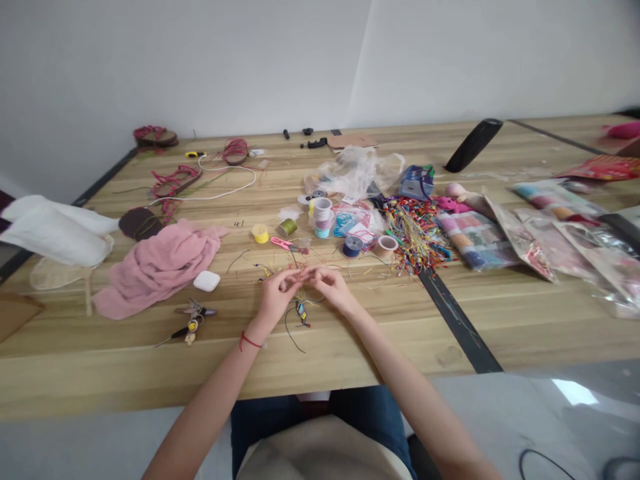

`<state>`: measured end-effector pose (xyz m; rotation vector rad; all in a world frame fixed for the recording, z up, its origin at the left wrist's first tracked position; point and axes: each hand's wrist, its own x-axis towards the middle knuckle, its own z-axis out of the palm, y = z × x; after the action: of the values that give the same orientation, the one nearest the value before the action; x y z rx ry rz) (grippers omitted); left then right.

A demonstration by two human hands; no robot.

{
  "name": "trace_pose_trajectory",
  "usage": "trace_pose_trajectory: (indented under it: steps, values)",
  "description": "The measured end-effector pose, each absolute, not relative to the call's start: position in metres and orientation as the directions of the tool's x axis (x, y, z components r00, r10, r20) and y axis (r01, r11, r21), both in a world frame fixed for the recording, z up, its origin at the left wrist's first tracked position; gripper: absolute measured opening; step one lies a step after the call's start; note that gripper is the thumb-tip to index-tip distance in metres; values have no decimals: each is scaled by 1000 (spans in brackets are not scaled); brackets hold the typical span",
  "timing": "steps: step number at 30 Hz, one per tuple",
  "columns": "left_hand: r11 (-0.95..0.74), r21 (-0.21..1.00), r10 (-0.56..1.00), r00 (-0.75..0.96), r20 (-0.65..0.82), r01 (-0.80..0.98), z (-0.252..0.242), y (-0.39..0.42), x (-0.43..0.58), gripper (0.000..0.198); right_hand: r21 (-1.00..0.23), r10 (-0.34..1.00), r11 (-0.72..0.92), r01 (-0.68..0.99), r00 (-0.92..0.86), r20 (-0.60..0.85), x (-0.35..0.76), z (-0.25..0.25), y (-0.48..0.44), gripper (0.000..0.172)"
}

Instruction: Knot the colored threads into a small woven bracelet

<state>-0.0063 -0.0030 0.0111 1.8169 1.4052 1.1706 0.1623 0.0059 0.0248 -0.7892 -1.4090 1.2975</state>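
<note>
Both hands, the left hand point(274, 298) with a red cord point(249, 341) around its wrist and the right hand point(331, 289), were held low over a pale wooden table point(100, 360), fingers curled and fingertips point(300, 272) meeting in a narrow pinch. Thin coloured threads point(280, 270) ran among the fingertips, but the strands were too fine to follow, and what each hand held could not be told. A small beaded charm point(302, 313), taken here as the reference point, lay on the table just below the hands, with a dark cord point(289, 333) curving beside it. Left of the charm lay a white rounded case point(207, 281), a crumpled pink cloth point(157, 270) and a small metal cluster point(193, 320), its parts hard to make out. Above the charm stood a blue thread spool point(352, 247) and a stack of pale spools point(323, 217), partly hidden by one another. Upper right of the charm spread a tangle of multicoloured threads point(415, 237), and farther right lay clear packets point(555, 233), cut off by the frame edge. A crumpled clear plastic bag point(353, 172) lay beyond the spools.
</note>
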Motion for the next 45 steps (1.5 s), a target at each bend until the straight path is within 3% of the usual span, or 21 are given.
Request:
trace_pose_trajectory:
  steps: [7,13,19,23,30,37,45]
  values:
    - [-334,778,938,106,331,532,14,-4,-5,24,-974,941,184,-135,-261,214,164,30,5,33]
    - [-358,758,929,127,347,545,14,-4,-6,26,-979,978,116,-170,-153,143,166,26,6,21]
    - [-338,763,936,116,331,551,13,-4,-6,27,-955,988,70,-289,-109,105,166,24,9,33]
    - [-345,755,934,123,336,557,13,-4,-5,28,-921,981,57,-384,-148,122,165,20,11,53]
    - [-351,737,932,142,333,578,17,-6,-5,34,-936,957,17,-351,-267,117,161,15,8,79]
    - [-464,672,883,244,400,577,14,-6,-5,36,-947,922,21,-320,-360,143,157,17,3,90]
    - [-434,666,896,214,388,606,10,-4,-6,34,-954,885,145,-261,-398,243,153,17,-2,92]
